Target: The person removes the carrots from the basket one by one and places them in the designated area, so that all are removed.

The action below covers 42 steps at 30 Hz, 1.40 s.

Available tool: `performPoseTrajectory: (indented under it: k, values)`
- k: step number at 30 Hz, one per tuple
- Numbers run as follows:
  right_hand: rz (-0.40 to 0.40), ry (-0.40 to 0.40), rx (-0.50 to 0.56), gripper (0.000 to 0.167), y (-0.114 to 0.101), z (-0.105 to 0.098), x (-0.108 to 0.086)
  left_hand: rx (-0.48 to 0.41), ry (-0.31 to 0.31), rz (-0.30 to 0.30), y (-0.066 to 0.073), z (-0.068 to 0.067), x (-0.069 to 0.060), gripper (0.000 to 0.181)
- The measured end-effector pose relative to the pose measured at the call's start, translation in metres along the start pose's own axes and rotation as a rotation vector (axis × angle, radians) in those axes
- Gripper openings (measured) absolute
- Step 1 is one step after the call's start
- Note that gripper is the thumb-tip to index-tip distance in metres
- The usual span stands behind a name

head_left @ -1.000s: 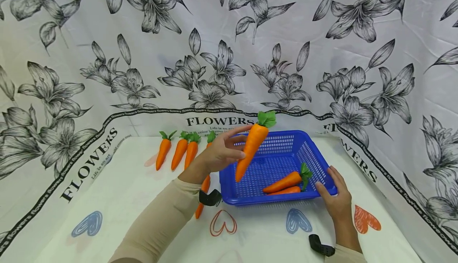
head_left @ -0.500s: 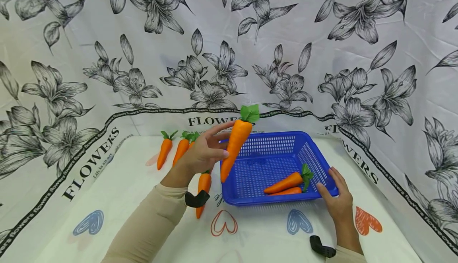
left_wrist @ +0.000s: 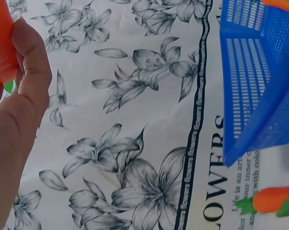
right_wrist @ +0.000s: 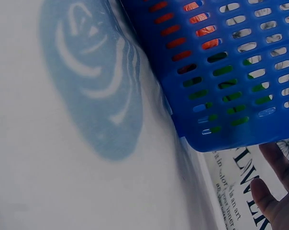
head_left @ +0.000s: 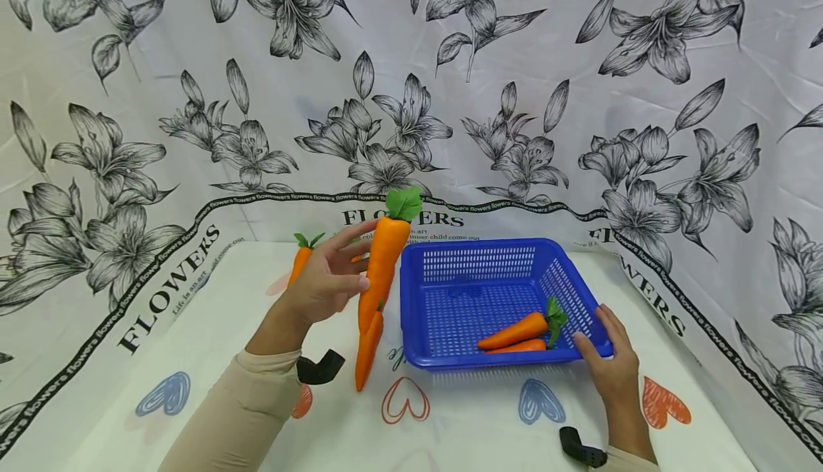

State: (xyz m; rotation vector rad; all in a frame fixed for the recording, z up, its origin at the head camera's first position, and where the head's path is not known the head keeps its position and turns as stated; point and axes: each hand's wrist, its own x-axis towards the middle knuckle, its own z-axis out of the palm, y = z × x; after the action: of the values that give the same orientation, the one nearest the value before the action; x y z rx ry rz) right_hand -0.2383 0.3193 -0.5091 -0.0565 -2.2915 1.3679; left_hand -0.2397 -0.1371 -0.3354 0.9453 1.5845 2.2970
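My left hand (head_left: 315,290) holds an orange carrot (head_left: 384,250) with a green leafy top between thumb and fingers, tip down, left of the blue plastic basket (head_left: 409,322). Part of that carrot (left_wrist: 1,43) shows at the left wrist view's edge. The right hand (head_left: 611,372) rests at the basket's right front corner, fingers fairly straight along the outside. In the right wrist view its thumb (right_wrist: 263,194) looks apart from the basket wall. Inside the basket lie two carrots: one (head_left: 517,330) in full view, another (head_left: 522,346) partly hidden by the front wall.
On the white cloth, a carrot (head_left: 368,358) lies just below the held one. Another carrot (head_left: 299,263) lies farther left, with others mostly hidden behind the left hand. A flower-printed curtain (head_left: 257,101) stands behind the table and at its sides.
My left hand has moved left with the carrot, from over the basket to beside it, above the cloth. The right hand stays at the basket's corner, and the basket's two carrots lie as before.
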Motion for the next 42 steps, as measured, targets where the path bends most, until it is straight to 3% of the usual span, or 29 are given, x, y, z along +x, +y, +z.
performPoseTrajectory:
  k: [12,21,26,30,35,42]
  values:
    - [0.027,0.002,-0.021,0.059,0.002,0.001,0.000,-0.014,0.015,0.084,0.017,-0.015,-0.033,0.071]
    - [0.034,0.001,-0.026,0.060,0.001,0.001,-0.001,0.019,0.063,0.089,0.022,-0.025,-0.057,0.071]
    - [0.042,-0.006,-0.025,0.060,0.000,0.000,0.000,0.023,0.052,0.112,0.023,-0.030,-0.066,0.072]
    - [0.050,-0.006,-0.024,0.061,-0.001,0.000,-0.001,0.032,0.069,0.105,0.023,-0.033,-0.074,0.071]
    - [0.050,-0.007,-0.020,0.061,-0.001,0.000,-0.002,0.012,0.143,0.074,0.022,-0.036,-0.087,0.071]
    - [0.039,0.002,-0.026,0.061,0.000,0.000,0.000,0.006,0.165,0.059,0.017,-0.041,-0.099,0.072]
